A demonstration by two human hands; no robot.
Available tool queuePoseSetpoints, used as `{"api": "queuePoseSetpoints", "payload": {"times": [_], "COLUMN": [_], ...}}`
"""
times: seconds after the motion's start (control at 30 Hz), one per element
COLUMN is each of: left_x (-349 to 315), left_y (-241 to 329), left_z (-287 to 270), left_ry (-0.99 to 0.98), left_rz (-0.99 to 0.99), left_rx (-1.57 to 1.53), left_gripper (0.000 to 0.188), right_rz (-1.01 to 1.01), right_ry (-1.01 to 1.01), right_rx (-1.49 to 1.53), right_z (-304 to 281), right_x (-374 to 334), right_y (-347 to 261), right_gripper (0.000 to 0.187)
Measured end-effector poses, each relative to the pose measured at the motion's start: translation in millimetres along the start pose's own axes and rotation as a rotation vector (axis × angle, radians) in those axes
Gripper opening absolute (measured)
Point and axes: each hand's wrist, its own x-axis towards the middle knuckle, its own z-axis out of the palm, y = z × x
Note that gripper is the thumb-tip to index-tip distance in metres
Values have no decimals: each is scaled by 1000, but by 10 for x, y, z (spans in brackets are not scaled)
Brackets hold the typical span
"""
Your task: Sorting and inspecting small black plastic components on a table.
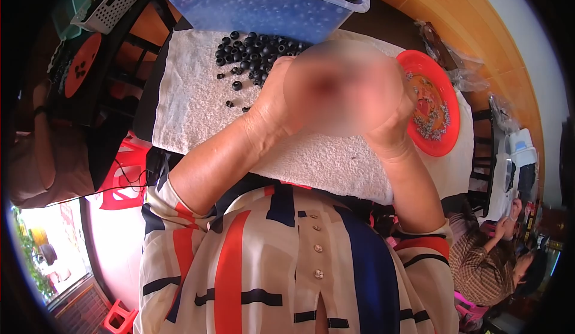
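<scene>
While blur covers the left hand (286, 94) and right hand (388, 97), their grip cannot be told; round black beads (256, 50) on white terry cloth (188, 97) look light, hard and roll-prone: pinch opposite sides.

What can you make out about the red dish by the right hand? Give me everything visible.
The red dish is round and shallow with a broad, smooth rim, and looks like glossy plastic. It sits open side up on white cloth, to the right of the right hand, which hides part of its left edge; contact is unclear. Small silvery bits lie scattered inside; their exact shape is too small to tell.
</scene>
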Motion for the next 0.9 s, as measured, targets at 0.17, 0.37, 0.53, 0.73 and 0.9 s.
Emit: {"api": "queuePoseSetpoints", "payload": {"times": [0.17, 0.37, 0.53, 0.73, 0.9], "left_x": [-8, -42, -187, 9, 202], "left_y": [38, 11, 187, 1239, 1624], "left_z": [3, 12, 92, -118, -268], "left_ry": [-36, -11, 130, 419, 552], "left_rz": [42, 182, 531, 1167, 1003], "left_rx": [75, 331, 561, 1219, 1593], "left_gripper": [17, 10, 9, 16, 20], "right_rz": [-75, -58, 153, 299, 352], "right_ry": [2, 37, 17, 93, 151], "right_rx": [-15, 70, 353, 381, 428], "right_z": [-55, 9, -33, -112, -113], "right_x": [56, 40, 42, 6, 33], "right_y": [-27, -99, -169, 1, 185], "right_gripper": [20, 25, 39, 25, 22]}}
